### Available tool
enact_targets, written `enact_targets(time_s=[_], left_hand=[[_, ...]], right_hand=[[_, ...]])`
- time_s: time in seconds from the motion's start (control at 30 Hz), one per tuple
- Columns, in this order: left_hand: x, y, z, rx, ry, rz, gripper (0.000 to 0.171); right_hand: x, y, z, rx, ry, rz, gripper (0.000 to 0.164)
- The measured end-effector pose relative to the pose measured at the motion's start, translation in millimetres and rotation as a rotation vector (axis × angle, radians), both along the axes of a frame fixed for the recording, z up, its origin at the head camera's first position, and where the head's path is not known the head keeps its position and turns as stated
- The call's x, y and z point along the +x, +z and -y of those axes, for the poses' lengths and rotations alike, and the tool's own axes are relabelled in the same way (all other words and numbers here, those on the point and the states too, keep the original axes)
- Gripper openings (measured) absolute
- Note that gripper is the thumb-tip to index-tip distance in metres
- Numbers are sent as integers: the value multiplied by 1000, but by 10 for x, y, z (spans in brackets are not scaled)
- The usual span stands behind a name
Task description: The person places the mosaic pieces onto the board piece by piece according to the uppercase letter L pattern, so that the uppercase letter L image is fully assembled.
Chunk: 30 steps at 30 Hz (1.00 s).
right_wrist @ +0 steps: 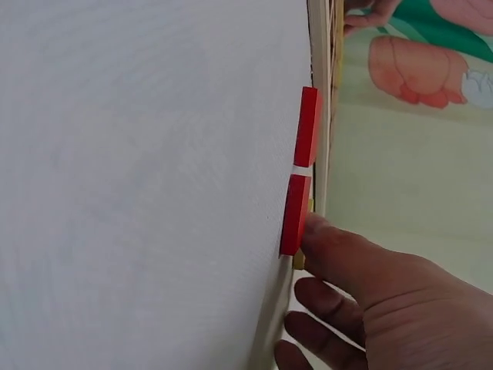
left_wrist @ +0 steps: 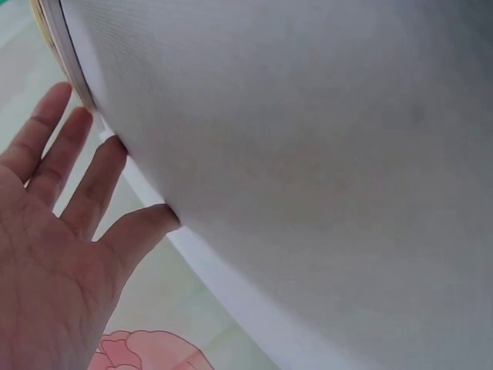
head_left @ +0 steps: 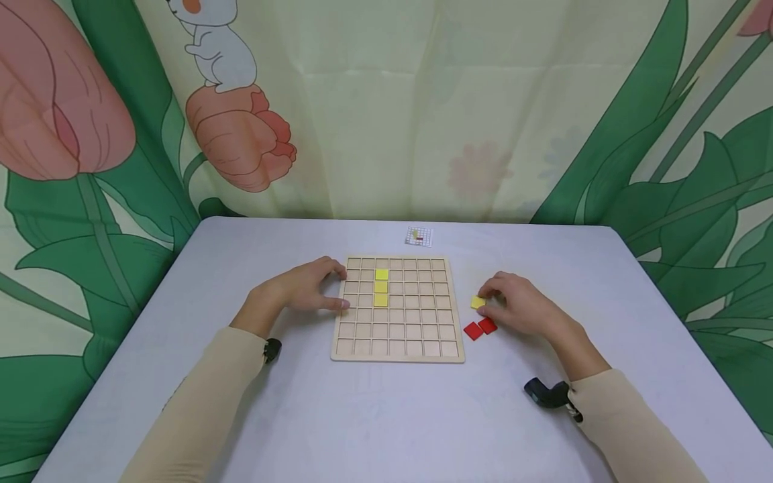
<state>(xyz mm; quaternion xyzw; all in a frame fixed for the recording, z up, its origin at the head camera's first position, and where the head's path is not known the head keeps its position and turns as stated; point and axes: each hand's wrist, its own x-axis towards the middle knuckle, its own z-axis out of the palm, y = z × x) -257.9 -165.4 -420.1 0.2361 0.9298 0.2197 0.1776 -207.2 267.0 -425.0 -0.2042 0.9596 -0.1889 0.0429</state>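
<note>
Just right of the grid board (head_left: pixel 397 315), pinching a yellow tile (head_left: pixel 478 302) between thumb and fingers of the right hand (head_left: pixel 522 305), beyond two red tiles (head_left: pixel 474 331); with the left hand (head_left: pixel 309 285), thumb and fingers spread wide, touching the board's left edge. Best to pinch lightly by the edges, lift clear of the red tiles, and brace the board against sliding. Farther out, counting three yellow tiles (head_left: pixel 381 287) in a column, then a small patterned card (head_left: pixel 419 236); finding no brand, label or readable writing.
</note>
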Motion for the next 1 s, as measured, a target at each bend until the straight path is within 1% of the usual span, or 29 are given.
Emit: enact_targets(time_s=[0.17, 0.3, 0.43, 0.63, 0.73, 0.9, 1.0], left_hand=[[-3, 12, -3, -2, -8, -6, 68], [0, 26, -17, -9, 5, 1, 68], [-1, 10, -25, -29, 28, 7, 68], [11, -3, -39, -22, 27, 9, 68], [12, -4, -44, -20, 30, 10, 68], [12, 8, -36, -14, 21, 3, 69], [-1, -5, -39, -33, 21, -10, 69]], right_hand=[[-20, -18, -24, -10, 29, -20, 22], [-38, -14, -26, -65, 28, -19, 20], [-48, 23, -2, -125, 25, -18, 19], [-58, 92, 37, -194, 55, -62, 19], [-88, 114, 77, -218, 71, -70, 19], [-128, 154, 206, -251, 90, -58, 20], [-141, 166, 304, -266, 106, -58, 20]])
